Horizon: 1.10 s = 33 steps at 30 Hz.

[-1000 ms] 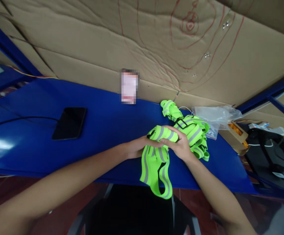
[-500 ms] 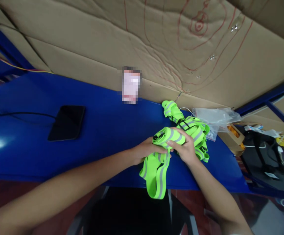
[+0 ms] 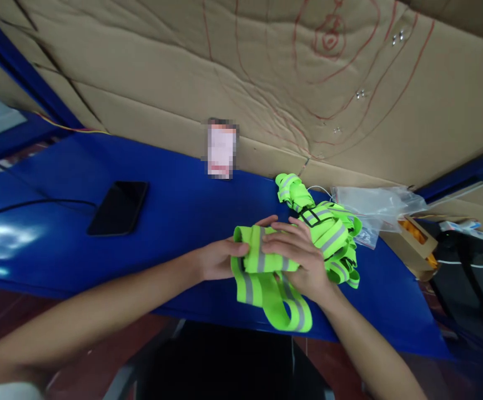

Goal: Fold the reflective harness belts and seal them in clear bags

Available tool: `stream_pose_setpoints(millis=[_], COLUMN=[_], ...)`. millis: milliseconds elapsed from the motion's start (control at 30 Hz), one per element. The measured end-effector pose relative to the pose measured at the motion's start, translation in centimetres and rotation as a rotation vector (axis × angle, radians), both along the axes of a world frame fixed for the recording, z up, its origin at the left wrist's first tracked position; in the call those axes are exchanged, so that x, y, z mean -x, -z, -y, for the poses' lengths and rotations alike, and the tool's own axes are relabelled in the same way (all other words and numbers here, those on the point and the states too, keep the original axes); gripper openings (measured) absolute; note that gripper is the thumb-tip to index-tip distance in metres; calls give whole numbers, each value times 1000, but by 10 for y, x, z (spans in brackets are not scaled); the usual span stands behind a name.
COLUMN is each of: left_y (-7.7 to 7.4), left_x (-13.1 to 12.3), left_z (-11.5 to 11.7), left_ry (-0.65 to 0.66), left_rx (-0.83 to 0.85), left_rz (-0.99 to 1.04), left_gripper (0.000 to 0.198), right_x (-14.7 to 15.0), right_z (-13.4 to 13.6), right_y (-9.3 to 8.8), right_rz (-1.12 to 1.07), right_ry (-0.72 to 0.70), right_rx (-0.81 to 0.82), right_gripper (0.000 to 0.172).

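Head view: left hand (image 3: 220,258) and right hand (image 3: 306,262) are both clamped on a rolled lime-green reflective strap (image 3: 253,256) above the blue table (image 3: 175,200); its loop (image 3: 272,311) dangles below; matching straps (image 3: 333,233) lie heaped just beyond.

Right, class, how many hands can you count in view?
2. The left hand grips the left end of the held green strap; the right hand lies over its right part. Parts of both are hidden, but no other hand shows.
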State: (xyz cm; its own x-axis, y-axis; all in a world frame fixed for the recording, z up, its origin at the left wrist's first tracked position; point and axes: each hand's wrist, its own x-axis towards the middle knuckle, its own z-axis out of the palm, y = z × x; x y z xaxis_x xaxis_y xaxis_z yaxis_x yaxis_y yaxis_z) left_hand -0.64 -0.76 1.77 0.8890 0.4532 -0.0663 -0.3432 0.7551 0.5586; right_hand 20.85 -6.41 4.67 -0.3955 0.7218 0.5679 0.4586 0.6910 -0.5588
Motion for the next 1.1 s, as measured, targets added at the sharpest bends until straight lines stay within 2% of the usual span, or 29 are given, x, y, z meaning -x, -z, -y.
stream_pose_setpoints(millis=[100, 167, 267, 367, 467, 633, 733, 833, 967, 1100], left_y=[-6, -10, -11, -9, -7, -12, -14, -12, -6, -2], left_x=[-1, -2, -3, -6, -8, -10, -14, -18, -20, -20], left_z=[-6, -9, -7, -1, 4, 3, 5, 8, 10, 2], left_ry=[-116, -161, -140, -185, -243, -134, -152, -237, -168, -179], left_rx=[-24, -87, -240, -320, -290, -206, -132, -102, -110, -143], left_rz=[-139, -243, -362, -343, -311, -373, -415, -434, -392, -399], left_gripper=[95, 101, 111, 105, 104, 113, 114, 95, 59, 56], right_x=[-5, -8, -7, -1, 1, 4, 11, 19, 23, 20], right_z=[-8, -14, -18, -17, -13, -6, -2, 1, 1, 0], right_y=[2, 6, 15, 22, 20, 15, 13, 11, 12, 21], right_rz=[-18, -186, -458, -492, -452, -371, -391, -449, -467, -465], right_ry=[-146, -200, -66, 53, 79, 118, 188, 235, 199, 244], right_rx=[235, 442, 623, 685, 707, 714, 635, 515, 465, 447], right_gripper=[43, 41, 53, 73, 73, 55, 44, 36, 43, 50])
